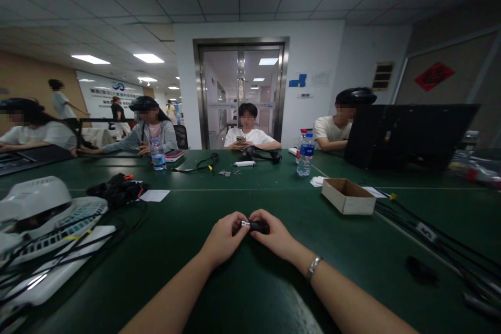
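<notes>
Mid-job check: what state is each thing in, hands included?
Small black item: held, silver end showing
Left hand: fingers closed near the silver end
Right hand: fingers closed on the item
Cardboard box: upright, open-topped
Blue-capped bottle: upright, closed
Glass doors: shut
Ceiling lights: lit

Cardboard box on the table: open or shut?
Open: no lid covers the cardboard box, and its brown inside shows.

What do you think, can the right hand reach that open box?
Probably yes: only green tabletop shows between the right hand and the open box, though it is busy holding a small dark piece.
</notes>
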Demonstrator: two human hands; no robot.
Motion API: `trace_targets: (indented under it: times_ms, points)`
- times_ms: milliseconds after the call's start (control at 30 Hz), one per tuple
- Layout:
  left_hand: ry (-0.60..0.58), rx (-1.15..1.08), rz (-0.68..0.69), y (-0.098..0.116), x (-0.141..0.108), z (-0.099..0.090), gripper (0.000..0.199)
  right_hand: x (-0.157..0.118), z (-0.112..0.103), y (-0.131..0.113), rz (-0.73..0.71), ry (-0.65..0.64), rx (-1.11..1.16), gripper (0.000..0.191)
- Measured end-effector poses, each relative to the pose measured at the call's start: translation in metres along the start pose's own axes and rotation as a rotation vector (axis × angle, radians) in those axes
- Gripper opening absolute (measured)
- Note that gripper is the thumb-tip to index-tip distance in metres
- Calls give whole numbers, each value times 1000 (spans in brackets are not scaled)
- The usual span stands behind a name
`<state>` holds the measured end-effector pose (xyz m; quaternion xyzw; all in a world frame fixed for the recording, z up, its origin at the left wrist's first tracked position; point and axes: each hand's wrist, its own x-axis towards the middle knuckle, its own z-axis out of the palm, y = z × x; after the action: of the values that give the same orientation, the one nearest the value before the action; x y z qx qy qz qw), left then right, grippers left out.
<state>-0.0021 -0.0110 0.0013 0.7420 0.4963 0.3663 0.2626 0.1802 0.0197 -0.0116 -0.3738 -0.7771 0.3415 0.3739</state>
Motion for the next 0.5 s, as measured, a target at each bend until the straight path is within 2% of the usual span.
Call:
trace_targets:
  times_ms: [100, 233, 500]
  points:
    - [12, 11, 6, 1, 0, -1, 22, 0, -1, 0, 28, -4, -22, 34]
    - [6, 13, -3, 0, 0, -1, 22, 1, -1, 2, 33, -7, -50, 26]
    - [12, 15, 7, -3, 0, 1, 21, 0, 1, 0, 18, -8, -2, 25]
